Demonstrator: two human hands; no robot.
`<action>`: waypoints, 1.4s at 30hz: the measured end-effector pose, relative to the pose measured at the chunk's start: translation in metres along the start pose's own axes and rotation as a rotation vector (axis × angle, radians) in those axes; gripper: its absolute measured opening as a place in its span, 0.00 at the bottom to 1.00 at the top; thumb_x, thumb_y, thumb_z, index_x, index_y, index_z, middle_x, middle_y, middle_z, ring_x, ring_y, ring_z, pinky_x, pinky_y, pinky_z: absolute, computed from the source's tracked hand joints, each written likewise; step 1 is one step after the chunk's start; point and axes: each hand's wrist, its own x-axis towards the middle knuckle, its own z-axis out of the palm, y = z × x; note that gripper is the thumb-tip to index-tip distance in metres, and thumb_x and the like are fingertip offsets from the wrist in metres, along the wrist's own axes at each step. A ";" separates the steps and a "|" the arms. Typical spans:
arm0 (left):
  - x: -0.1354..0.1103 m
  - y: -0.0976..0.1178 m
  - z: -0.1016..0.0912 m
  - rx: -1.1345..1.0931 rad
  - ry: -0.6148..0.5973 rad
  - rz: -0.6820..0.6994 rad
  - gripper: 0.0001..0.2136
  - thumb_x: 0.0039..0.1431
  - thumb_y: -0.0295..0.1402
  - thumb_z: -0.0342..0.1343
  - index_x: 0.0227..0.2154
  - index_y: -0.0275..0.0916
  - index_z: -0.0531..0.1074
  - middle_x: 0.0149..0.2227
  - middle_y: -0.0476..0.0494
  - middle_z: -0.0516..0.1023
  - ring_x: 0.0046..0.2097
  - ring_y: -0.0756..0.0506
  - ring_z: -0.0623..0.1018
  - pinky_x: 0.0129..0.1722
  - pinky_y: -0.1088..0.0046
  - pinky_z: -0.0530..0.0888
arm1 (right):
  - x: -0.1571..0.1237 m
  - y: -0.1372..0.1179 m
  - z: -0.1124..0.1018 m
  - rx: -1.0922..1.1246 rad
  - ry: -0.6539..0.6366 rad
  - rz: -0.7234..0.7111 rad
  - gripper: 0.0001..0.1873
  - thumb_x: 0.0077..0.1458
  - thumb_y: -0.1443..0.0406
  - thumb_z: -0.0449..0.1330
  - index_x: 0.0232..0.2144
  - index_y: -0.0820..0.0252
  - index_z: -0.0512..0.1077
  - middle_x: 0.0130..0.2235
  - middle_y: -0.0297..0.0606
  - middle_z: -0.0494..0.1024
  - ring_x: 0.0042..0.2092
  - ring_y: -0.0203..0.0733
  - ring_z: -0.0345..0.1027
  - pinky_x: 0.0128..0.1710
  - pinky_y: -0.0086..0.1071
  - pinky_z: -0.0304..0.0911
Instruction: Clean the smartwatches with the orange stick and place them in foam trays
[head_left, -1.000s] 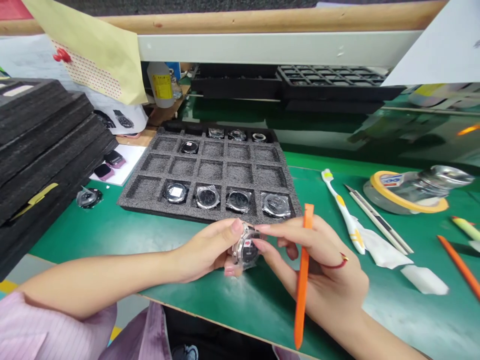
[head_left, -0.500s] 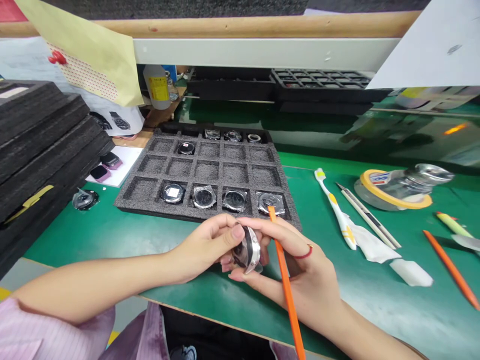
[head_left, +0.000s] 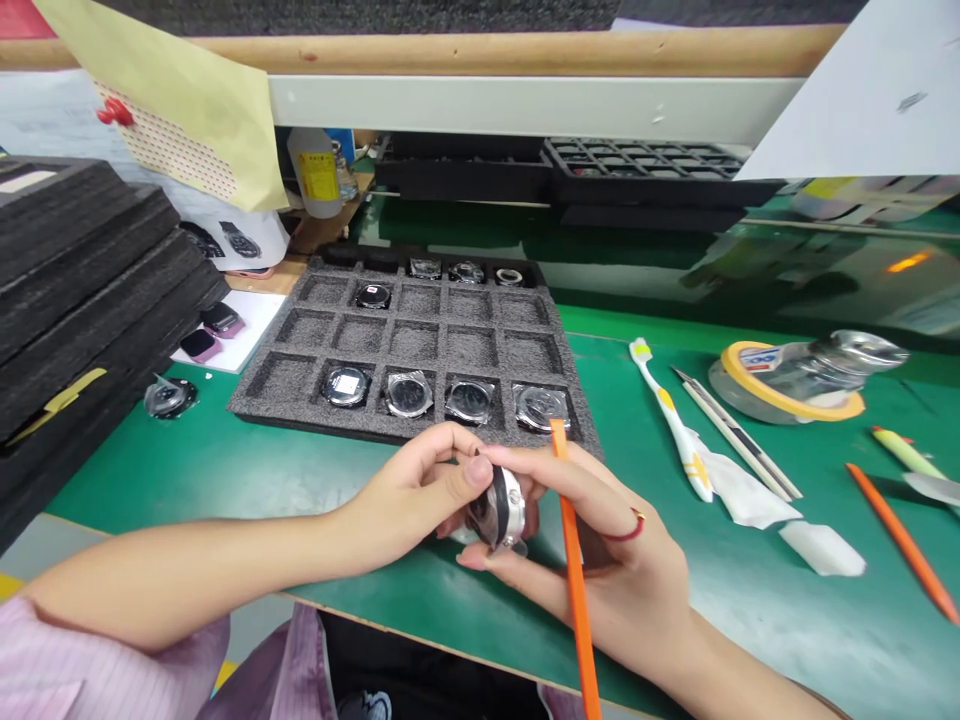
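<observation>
A green bench (head_left: 247,475) runs across the middle of the frame and carries a foam tray (head_left: 415,340), its nearest row holding four film-covered watch faces. Below it, at lower centre, the right hand (head_left: 611,530) bends its fingers in a wide curve, index on the watch's upper edge and thumb by its lower edge, with an orange stick (head_left: 576,585) tucked in the same hand. The left hand (head_left: 424,490) has its fingers closed on the watch's left side, thumb pressing near the top. The watch (head_left: 501,508) sits between both hands, tipped on edge above the bench. Good handling probably means gripping by the metal rim, pressing lightly, and angling the stick's end away from the tray. What looks like clear film (head_left: 519,548) shows underneath; better not crease it.
</observation>
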 end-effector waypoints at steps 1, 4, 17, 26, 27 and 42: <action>-0.001 0.001 0.000 0.023 0.020 0.005 0.23 0.60 0.57 0.57 0.36 0.39 0.65 0.27 0.52 0.70 0.23 0.54 0.64 0.22 0.78 0.62 | 0.000 0.000 0.000 -0.003 0.001 -0.006 0.30 0.53 0.65 0.71 0.57 0.47 0.69 0.33 0.31 0.73 0.30 0.37 0.67 0.31 0.32 0.70; -0.004 0.004 0.001 0.043 0.051 0.037 0.22 0.62 0.55 0.55 0.36 0.39 0.66 0.27 0.52 0.70 0.25 0.54 0.63 0.23 0.78 0.61 | 0.001 0.000 0.001 -0.013 -0.006 -0.008 0.30 0.53 0.65 0.71 0.57 0.46 0.69 0.32 0.31 0.73 0.29 0.36 0.66 0.30 0.32 0.70; -0.006 0.009 0.001 0.131 0.156 0.089 0.21 0.46 0.40 0.73 0.32 0.39 0.65 0.27 0.51 0.75 0.27 0.52 0.71 0.29 0.75 0.68 | -0.002 0.001 0.000 -0.002 0.045 0.047 0.30 0.53 0.64 0.71 0.57 0.46 0.70 0.35 0.33 0.77 0.32 0.38 0.71 0.31 0.32 0.72; -0.005 0.008 0.001 0.046 0.145 0.047 0.22 0.45 0.40 0.74 0.29 0.39 0.64 0.28 0.51 0.77 0.27 0.53 0.74 0.29 0.77 0.69 | -0.002 0.000 -0.002 -0.009 0.043 0.048 0.30 0.52 0.62 0.72 0.56 0.48 0.70 0.37 0.35 0.79 0.35 0.41 0.75 0.33 0.35 0.73; -0.005 0.009 0.001 0.046 0.142 0.046 0.22 0.45 0.40 0.74 0.29 0.39 0.63 0.27 0.51 0.77 0.26 0.53 0.73 0.29 0.77 0.69 | -0.002 0.000 -0.002 -0.005 0.045 0.045 0.30 0.52 0.62 0.72 0.56 0.47 0.70 0.37 0.35 0.79 0.35 0.41 0.75 0.33 0.35 0.73; -0.007 0.006 0.001 0.014 0.125 0.013 0.24 0.48 0.39 0.73 0.32 0.41 0.60 0.30 0.50 0.78 0.28 0.52 0.76 0.24 0.80 0.71 | 0.006 0.005 -0.009 0.079 -0.024 -0.038 0.33 0.56 0.45 0.64 0.59 0.50 0.70 0.36 0.35 0.78 0.31 0.37 0.70 0.33 0.35 0.71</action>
